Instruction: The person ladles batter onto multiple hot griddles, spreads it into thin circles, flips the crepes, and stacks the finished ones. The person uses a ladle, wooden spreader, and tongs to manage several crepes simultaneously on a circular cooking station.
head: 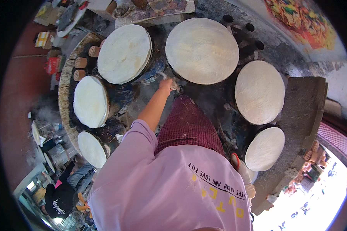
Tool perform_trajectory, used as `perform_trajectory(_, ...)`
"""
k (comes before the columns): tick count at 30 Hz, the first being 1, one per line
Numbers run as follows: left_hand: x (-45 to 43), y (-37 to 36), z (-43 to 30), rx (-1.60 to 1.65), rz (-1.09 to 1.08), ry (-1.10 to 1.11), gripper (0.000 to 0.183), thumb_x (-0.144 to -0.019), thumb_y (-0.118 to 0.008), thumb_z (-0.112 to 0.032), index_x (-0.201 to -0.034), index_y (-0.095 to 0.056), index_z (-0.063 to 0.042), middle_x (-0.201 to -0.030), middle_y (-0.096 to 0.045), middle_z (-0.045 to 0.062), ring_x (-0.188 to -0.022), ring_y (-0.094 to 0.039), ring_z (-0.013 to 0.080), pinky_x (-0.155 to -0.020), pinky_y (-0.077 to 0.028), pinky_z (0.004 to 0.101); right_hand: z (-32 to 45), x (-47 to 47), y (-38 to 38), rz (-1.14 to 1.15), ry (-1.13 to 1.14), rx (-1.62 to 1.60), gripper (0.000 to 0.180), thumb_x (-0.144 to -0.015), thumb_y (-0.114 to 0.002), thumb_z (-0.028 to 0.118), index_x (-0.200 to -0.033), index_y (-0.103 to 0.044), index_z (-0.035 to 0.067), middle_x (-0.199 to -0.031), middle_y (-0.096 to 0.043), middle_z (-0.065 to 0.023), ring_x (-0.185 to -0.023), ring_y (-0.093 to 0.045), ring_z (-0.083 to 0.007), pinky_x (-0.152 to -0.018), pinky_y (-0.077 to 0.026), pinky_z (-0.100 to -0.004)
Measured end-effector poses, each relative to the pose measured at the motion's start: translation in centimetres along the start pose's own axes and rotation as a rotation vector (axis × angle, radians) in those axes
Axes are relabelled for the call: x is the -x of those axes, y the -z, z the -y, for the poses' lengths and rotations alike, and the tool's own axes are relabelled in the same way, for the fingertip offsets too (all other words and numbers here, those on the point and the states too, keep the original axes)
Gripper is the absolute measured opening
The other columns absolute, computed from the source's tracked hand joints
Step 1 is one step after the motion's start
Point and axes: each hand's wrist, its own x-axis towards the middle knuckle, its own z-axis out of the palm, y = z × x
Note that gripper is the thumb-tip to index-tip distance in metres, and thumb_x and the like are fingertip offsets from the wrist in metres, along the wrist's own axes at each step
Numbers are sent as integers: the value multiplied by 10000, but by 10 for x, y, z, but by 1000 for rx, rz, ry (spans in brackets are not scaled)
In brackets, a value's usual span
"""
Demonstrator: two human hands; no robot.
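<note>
My left hand (166,84) reaches forward between the round griddles, its fingers closed around a pale object (173,85) that I cannot make out. The nearest round griddle to it carries a large pale flatbread (202,50); another flatbread (124,54) lies on the griddle at upper left. At my right side, my right hand (243,170), seemingly in a whitish glove, is partly hidden by my lilac shirt (173,184). A red loop (235,161) shows beside it; whether the hand grips it is unclear. A dark red checked apron (190,124) covers my front.
More flatbreads curve round me: left (91,101), lower left (92,149), right (259,92) and lower right (265,148). Perforated coal briquettes (80,62) stand along the left rim. Dark pipes (250,27) rise behind. A person (60,196) is at lower left.
</note>
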Motion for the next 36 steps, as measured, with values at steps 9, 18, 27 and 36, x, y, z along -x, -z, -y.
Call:
perform_trajectory(9,-7,31,-36,590,685,439,229,-920,-553,-128,-1099,-570,14,-1099,-648,138,-1026,-633,283,-956,-512,397,109,78,-107,-213,-83,-61,330,-949,-589,374,-1053,-638,65,-755,-569,32,-651,-503,-65,-550,-365,-229)
perform_trajectory(18,-27,11,3,443,541,317,309,-910,-646,-149,-1209,-583,-107,-1170,-632,32,-1144,-563,197,-1047,-386,375,222,159,-96,-421,-27,-93,529,-875,-586,600,-903,-576,73,-576,-537,-22,-337,-358,-75,-294,-231,-224)
perform_trajectory(27,73,14,-53,433,605,155,413,-943,-595,-101,-1341,-484,-103,-1280,-588,61,-1196,-565,213,-1038,-445,380,296,95,-17,-155,450,-183,547,-915,-612,512,-1159,-592,23,-746,-590,-6,-474,-456,-63,-374,-324,-190)
perform_trajectory(36,239,-128,-306,242,683,-470,401,-901,-663,-118,-1272,-540,-23,-1248,-611,81,-1118,-617,201,-932,-536,352,289,56,56,-85,477,-348,573,-953,-531,544,-1253,-553,57,-692,-490,34,-401,-285,4,-326,-188,-158)
